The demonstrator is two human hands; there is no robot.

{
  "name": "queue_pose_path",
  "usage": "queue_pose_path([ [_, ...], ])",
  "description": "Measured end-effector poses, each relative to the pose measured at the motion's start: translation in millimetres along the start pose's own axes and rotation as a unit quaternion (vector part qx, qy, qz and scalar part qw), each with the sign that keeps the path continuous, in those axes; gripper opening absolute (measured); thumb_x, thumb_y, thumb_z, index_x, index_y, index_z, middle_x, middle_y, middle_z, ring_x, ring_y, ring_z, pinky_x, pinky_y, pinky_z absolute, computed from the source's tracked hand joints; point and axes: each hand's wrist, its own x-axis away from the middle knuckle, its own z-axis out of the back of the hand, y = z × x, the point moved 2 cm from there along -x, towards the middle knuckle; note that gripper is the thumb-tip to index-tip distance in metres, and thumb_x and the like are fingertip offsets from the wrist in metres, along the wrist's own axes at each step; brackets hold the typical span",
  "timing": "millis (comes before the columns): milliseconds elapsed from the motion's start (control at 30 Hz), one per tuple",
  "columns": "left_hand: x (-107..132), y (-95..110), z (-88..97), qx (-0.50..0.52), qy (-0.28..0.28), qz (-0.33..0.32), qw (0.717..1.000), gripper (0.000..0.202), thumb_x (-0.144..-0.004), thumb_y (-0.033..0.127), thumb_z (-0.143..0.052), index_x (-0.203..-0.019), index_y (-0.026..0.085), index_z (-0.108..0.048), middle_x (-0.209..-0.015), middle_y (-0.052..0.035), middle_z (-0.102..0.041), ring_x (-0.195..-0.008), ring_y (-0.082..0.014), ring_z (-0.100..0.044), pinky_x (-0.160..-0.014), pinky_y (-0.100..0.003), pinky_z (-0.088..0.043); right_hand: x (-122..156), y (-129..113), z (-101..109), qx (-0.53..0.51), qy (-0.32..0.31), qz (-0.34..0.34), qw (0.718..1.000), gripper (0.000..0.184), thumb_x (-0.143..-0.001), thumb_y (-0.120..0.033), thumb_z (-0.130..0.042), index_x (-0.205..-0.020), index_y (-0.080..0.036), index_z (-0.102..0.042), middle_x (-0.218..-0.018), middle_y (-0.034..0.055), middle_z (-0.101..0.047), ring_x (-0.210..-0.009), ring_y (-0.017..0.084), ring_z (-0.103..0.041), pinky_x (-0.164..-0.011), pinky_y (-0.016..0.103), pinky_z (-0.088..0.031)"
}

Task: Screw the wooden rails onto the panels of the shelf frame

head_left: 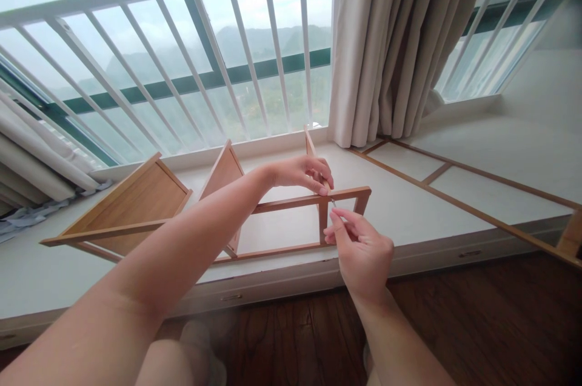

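Note:
A light wooden shelf frame (282, 207) lies on its side on the white window ledge (409, 204). My left hand (302, 173) grips the frame where an upright slat meets the top rail, fingers curled over the wood. My right hand (359, 246) is just below and right of that joint. Its thumb and forefinger pinch a small thin metal piece (333, 201) that points at the joint. What the piece is, I cannot make out.
A solid wooden panel (131, 201) of the same frame stands at the left. Another flat wooden frame (454, 189) lies on the ledge at the right. Behind are white window bars (191, 71) and beige curtains (400, 40). Dark wooden floor (477, 325) lies below.

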Motion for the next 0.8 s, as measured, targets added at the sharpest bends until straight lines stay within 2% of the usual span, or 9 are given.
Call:
queue_pose_path([
  [67,0.1,0.6,-0.2,0.000,-0.003,-0.002,1.000,0.035,-0.069,0.045,-0.079,-0.094,0.020,-0.075,-0.105,-0.0064,-0.058,-0.079,-0.0121,-0.059,-0.084,-0.029,-0.048,0.2,-0.2,-5.3,-0.073,-0.019,-0.076,0.994,0.022,-0.087,-0.036,-0.064,-0.099,-0.018,-0.071,-0.060,-0.0003,-0.068,-0.049,0.015,-0.064,-0.053,0.027,-0.055],
  [167,0.2,1.0,-0.7,-0.002,-0.009,-0.009,1.000,0.035,-0.071,0.045,-0.078,-0.095,0.020,-0.075,-0.105,-0.0066,-0.057,-0.080,-0.0126,-0.058,-0.084,-0.030,-0.048,-0.2,-1.2,-12.8,-0.216,-0.051,-0.178,0.959,0.030,-0.089,-0.040,-0.060,-0.107,-0.016,-0.066,-0.056,0.0001,-0.067,-0.042,0.016,-0.061,-0.046,0.028,-0.053],
  [233,0.4,0.9,-1.0,0.000,-0.011,-0.012,1.000,0.035,-0.072,0.045,-0.078,-0.095,0.020,-0.075,-0.105,-0.0063,-0.057,-0.081,-0.0126,-0.058,-0.084,-0.029,-0.047,-0.2,-2.2,-16.6,-0.298,-0.070,-0.209,0.929,0.033,-0.091,-0.041,-0.057,-0.110,-0.016,-0.062,-0.055,0.0003,-0.067,-0.038,0.016,-0.059,-0.042,0.027,-0.050],
  [300,0.6,0.9,-1.1,0.005,-0.010,-0.011,1.000,0.035,-0.071,0.046,-0.078,-0.095,0.020,-0.075,-0.104,-0.0062,-0.056,-0.080,-0.0125,-0.057,-0.084,-0.030,-0.047,0.6,-3.1,-18.5,-0.335,-0.080,-0.213,0.914,0.032,-0.092,-0.041,-0.055,-0.110,-0.016,-0.060,-0.055,0.0003,-0.066,-0.037,0.015,-0.057,-0.040,0.026,-0.048],
  [533,0.6,1.1,-0.2,0.009,-0.010,0.006,1.000,0.039,-0.069,0.048,-0.079,-0.095,0.019,-0.075,-0.106,-0.0072,-0.057,-0.083,-0.0140,-0.059,-0.086,-0.031,-0.047,4.2,-3.8,-8.4,-0.263,-0.041,-0.137,0.954,0.033,-0.091,-0.035,-0.059,-0.119,-0.022,-0.046,-0.049,-0.0084,-0.057,-0.042,0.011,-0.051,-0.047,0.022,-0.045],
  [700,0.3,-0.3,-0.3,0.016,-0.010,0.003,1.000,0.037,-0.070,0.046,-0.079,-0.095,0.020,-0.075,-0.106,-0.0071,-0.057,-0.083,-0.0138,-0.059,-0.087,-0.031,-0.047,3.6,8.2,0.4,-0.152,-0.019,-0.107,0.982,0.020,-0.089,-0.036,-0.063,-0.098,-0.019,-0.058,-0.054,-0.0049,-0.057,-0.048,0.011,-0.052,-0.050,0.023,-0.045],
  [800,0.6,0.3,-0.1,0.013,-0.011,0.004,1.000,0.034,-0.071,0.045,-0.078,-0.094,0.020,-0.075,-0.105,-0.0063,-0.057,-0.083,-0.0133,-0.059,-0.086,-0.031,-0.047,3.6,12.3,6.0,-0.059,0.020,-0.036,0.997,0.016,-0.087,-0.033,-0.065,-0.091,-0.017,-0.064,-0.066,-0.0001,-0.063,-0.055,0.012,-0.056,-0.055,0.025,-0.047],
])
